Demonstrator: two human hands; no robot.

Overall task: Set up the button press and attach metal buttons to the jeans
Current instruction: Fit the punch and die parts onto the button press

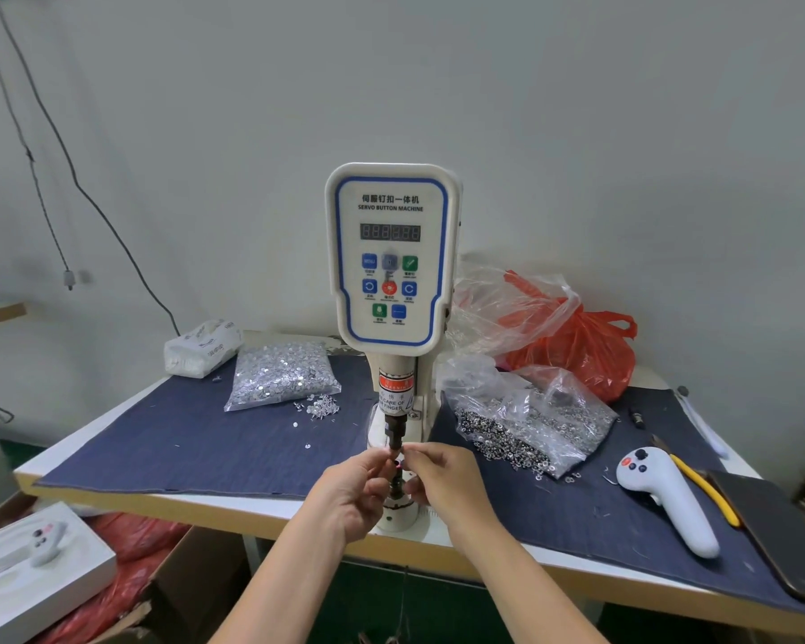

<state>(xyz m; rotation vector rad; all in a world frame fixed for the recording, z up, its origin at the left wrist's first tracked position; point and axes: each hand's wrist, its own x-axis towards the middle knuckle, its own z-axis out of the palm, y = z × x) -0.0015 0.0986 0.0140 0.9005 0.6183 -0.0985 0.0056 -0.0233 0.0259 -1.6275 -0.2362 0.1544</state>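
On the denim-covered table (196, 439), centre frame, left hand (352, 492) and right hand (440, 476) pinch small parts at the button press (390, 258) die; best seated squarely, fingertips clear

Servo button machine (390, 258): white, upright, table centre, display dark. Dark punch shaft (395, 434) hangs at 6 o'clock beneath. Bag of silver button tacks (282, 375) at 9 o'clock; bag of dark metal buttons (530, 422) at 3 o'clock.
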